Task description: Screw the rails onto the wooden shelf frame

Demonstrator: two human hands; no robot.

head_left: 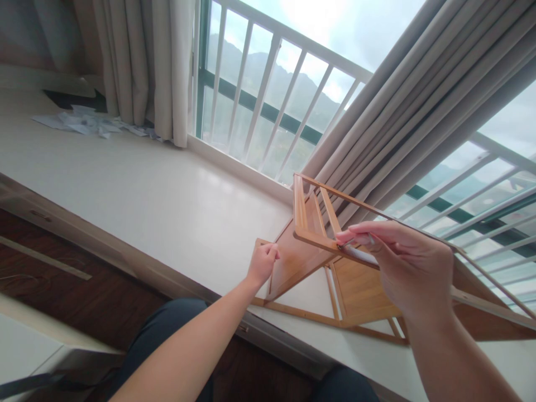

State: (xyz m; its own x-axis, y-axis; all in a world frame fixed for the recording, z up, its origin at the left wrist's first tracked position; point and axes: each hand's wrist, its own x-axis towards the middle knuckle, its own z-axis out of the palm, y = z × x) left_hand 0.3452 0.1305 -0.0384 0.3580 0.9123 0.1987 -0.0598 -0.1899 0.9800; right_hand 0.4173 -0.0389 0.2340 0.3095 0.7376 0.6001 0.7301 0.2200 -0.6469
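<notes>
A room in a high-rise home, seen at a bay window. A wide, pale window ledge (pixel 146 190) runs beneath tall glazing fitted with a white safety railing (pixel 268 95); beyond the glass, at 12 o'clock, lie hazy green hills under an overcast sky, which shows the room sits well above ground. Beige curtains (pixel 142 61) hang drawn aside at 11 o'clock, and a second set (pixel 419 111) at 2 o'clock. Crumpled papers (pixel 84 121) lie on the ledge at 10 o'clock. A dark wood-grain floor (pixel 84 290) shows at 8 o'clock. A folding bamboo rack (pixel 318 234) stands on the ledge at 3 o'clock.
</notes>
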